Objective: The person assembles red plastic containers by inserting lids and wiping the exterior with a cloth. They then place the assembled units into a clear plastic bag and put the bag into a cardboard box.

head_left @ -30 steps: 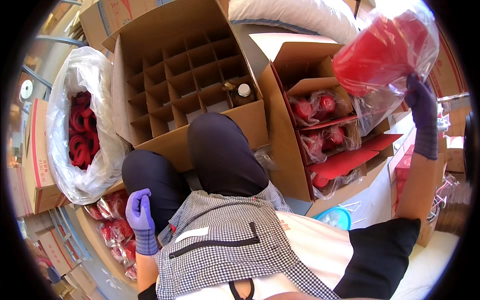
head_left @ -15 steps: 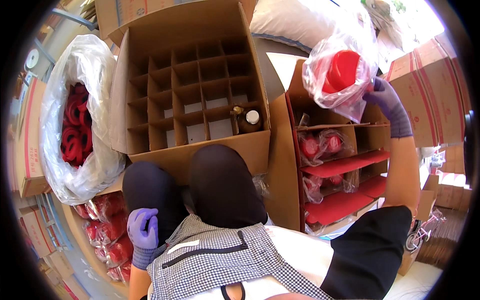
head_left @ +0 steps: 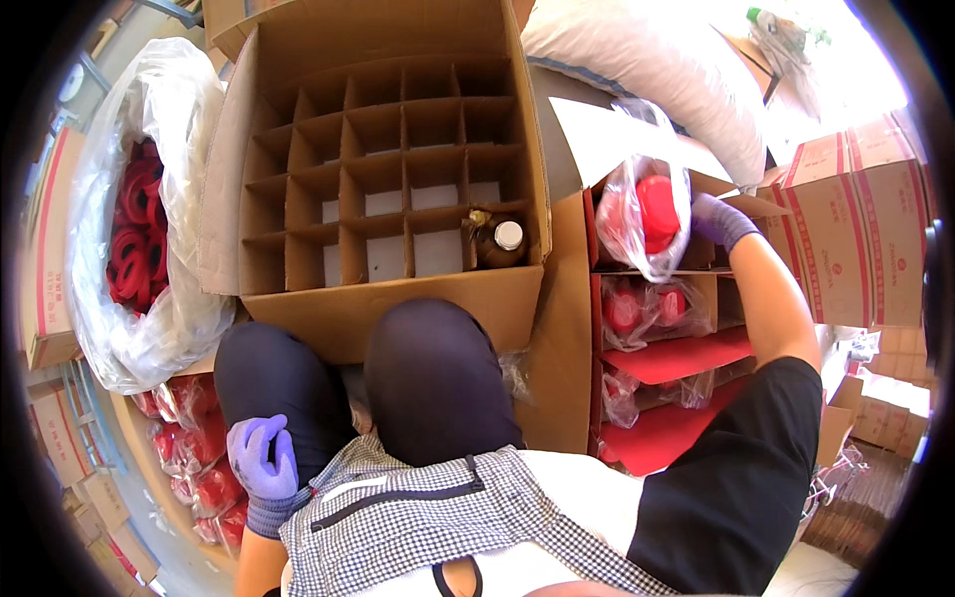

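Observation:
My right hand, in a purple glove, grips the right side of a round red container in a clear plastic bag. Its fingertips are hidden behind the bag. The container sits at the far end of an open carton on my right, where more bagged red containers lie between red cardboard sheets. My left hand, gloved alike, rests on my left thigh with fingers loosely bent and apart, holding nothing.
Before my knees stands a carton with cardboard dividers; a dark bottle with a white cap stands in its near right cell. Left of it, a clear bag holds red rings. Stacked cartons stand at right, a white sack behind.
My right hand has brought the bagged red container nearer and lower, down to the right carton. The left hand stays on my thigh. The whole view has shifted slightly.

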The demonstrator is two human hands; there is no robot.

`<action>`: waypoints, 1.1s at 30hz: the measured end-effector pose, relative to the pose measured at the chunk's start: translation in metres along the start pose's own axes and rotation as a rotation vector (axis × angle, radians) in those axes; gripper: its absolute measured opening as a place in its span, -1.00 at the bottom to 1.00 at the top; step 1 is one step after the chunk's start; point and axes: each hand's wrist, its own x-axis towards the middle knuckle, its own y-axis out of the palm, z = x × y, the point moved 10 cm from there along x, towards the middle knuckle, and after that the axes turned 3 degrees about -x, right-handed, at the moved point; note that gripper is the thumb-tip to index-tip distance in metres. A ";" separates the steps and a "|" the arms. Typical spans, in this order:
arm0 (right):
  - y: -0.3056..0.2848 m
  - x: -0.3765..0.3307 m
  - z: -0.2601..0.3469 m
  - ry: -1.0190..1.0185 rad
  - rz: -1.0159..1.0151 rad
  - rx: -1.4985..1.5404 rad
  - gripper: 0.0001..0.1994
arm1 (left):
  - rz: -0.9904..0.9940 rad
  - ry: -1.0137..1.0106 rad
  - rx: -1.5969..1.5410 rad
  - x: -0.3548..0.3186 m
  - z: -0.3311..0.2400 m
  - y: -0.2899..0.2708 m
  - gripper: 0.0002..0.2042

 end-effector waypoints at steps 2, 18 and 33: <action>0.011 0.019 -0.007 0.007 0.014 -0.325 -0.58 | 0.046 0.026 0.026 -0.002 -0.001 0.002 -0.78; 0.100 -0.016 0.155 -0.493 -0.100 -0.883 -0.72 | 0.082 0.061 0.200 0.013 -0.015 0.015 -0.78; 0.066 0.035 0.009 0.010 -0.283 -0.385 -0.02 | 0.093 0.035 0.233 0.010 -0.013 0.017 -0.79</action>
